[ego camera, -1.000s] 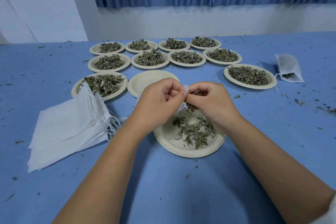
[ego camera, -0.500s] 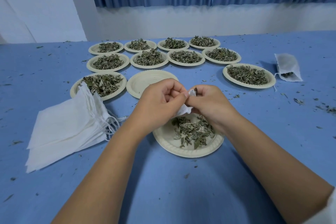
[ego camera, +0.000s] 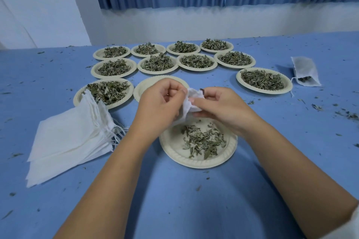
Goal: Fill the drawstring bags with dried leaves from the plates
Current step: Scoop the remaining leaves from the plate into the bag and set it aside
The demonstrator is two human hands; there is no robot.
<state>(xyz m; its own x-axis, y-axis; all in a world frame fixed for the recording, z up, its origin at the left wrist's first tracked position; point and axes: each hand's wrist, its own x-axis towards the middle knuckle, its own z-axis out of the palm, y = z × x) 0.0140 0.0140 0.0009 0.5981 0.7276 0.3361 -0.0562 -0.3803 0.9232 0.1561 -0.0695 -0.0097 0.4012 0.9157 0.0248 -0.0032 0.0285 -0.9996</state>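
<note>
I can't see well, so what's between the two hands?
A small white drawstring bag, crumpled, gripped by the left hand and right hand above the near plate of leaves. The head view shows it.

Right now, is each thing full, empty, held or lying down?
left hand: grips held bag
right hand: pinches held bag
held bag: crumpled, above near plate
near plate: few leaves left
middle plate: looks empty
bag stack: flat, unfilled
right-side bag: lying down, leaves inside

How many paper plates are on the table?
12 plates: four in the back row, four in the second, three in the third (the middle one partly behind the left hand), one nearest. None seems fully hidden.
</note>
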